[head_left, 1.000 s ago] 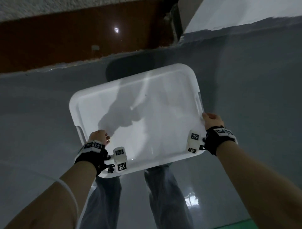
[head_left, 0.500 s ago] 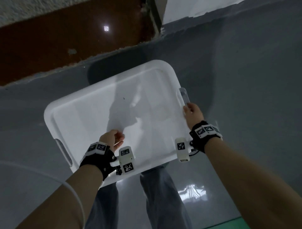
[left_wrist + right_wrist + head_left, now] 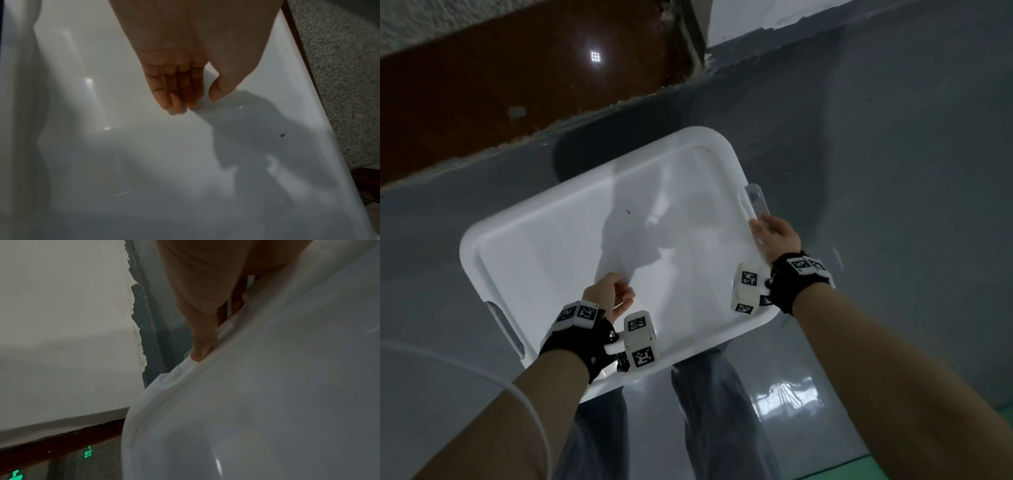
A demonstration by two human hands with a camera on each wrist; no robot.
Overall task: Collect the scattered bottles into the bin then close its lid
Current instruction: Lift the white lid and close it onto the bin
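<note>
white lid (image 3: 599, 246) on bin, grey floor (image 3: 893, 137); left hand (image 3: 607, 294) relaxed above lid, empty; right hand (image 3: 777, 234) fingers hooked on the lid's right-edge latch (image 3: 755, 200).

No readable words or numbers

Black-and-white square code markers (image 3: 749, 278) sit on the wrist-worn white blocks and bands, center of frame; green glowing signs (image 3: 88, 454) at lower left are too blurred to read.
</note>
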